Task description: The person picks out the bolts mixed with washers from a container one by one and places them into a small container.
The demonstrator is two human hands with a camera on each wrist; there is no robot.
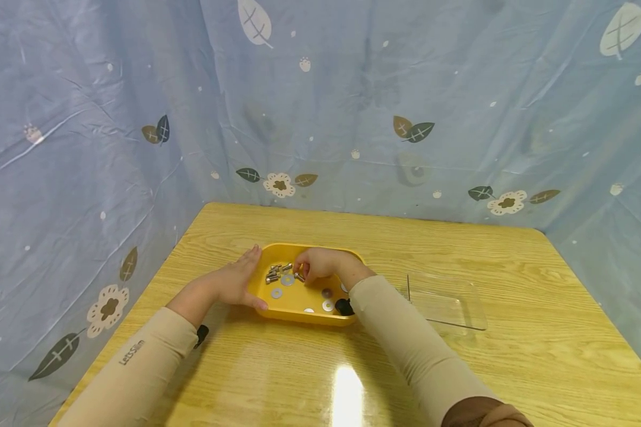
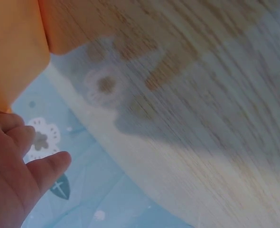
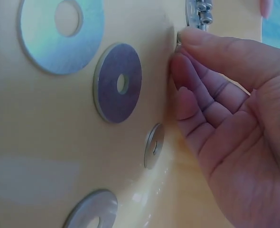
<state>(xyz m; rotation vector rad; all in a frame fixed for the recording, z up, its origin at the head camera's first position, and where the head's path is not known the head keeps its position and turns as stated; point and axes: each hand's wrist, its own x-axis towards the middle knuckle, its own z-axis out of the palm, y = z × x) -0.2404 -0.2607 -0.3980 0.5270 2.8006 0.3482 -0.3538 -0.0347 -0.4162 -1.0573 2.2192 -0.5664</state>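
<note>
A yellow tray [image 1: 304,318] lies on the table. My left hand [image 1: 237,281] rests against its left end, fingers extended along the rim and thumb at the near corner. In the left wrist view, that hand [image 2: 16,166] has its fingers at the tray's edge. Reaching inside the tray, my right hand [image 1: 320,264] pinches a small metal bolt [image 1: 299,277] between thumb and index finger; the right wrist view shows only a sliver of it. Several loose bolts [image 1: 272,277] lie together to the left. Flat washers [image 3: 118,83] are spread over the tray's floor.
A clear plastic box [image 1: 446,302] sits on the wooden table [image 1: 539,332], right of the tray. Blue patterned cloth [image 1: 352,107] hangs behind the table and on both sides. My right forearm passes over the tray's right end.
</note>
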